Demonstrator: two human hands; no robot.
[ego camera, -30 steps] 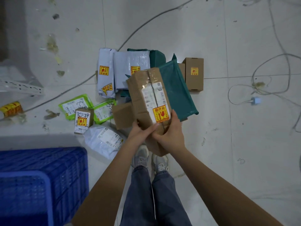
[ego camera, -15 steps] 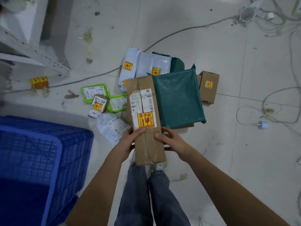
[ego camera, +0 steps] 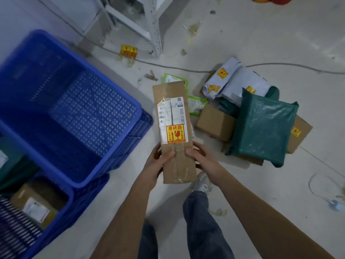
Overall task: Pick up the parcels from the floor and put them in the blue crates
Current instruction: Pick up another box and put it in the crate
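Observation:
I hold a long brown cardboard parcel (ego camera: 173, 116) with a white label and a yellow fragile sticker above the floor. My left hand (ego camera: 157, 164) grips its near left edge and my right hand (ego camera: 204, 161) grips its near right edge. To the left stands an empty blue crate (ego camera: 115, 101). A second blue crate (ego camera: 82, 204) nearer me holds a brown box (ego camera: 33, 204) and a green bag. On the floor to the right lie more parcels: a green bag (ego camera: 261, 128), grey bags (ego camera: 231, 81) and a brown box (ego camera: 214, 122).
A white metal shelf frame (ego camera: 155, 25) stands at the back, with a cable (ego camera: 177, 67) running across the floor in front of it. Scraps and a yellow sticker (ego camera: 128, 51) litter the floor. A white cable loop (ego camera: 321, 186) lies at the right. My shoe (ego camera: 202, 182) is under the parcel.
My view has swung left, so the blue crates now fill the left side. The parcel in both hands has moved left, away from the pile and closer to the crates.

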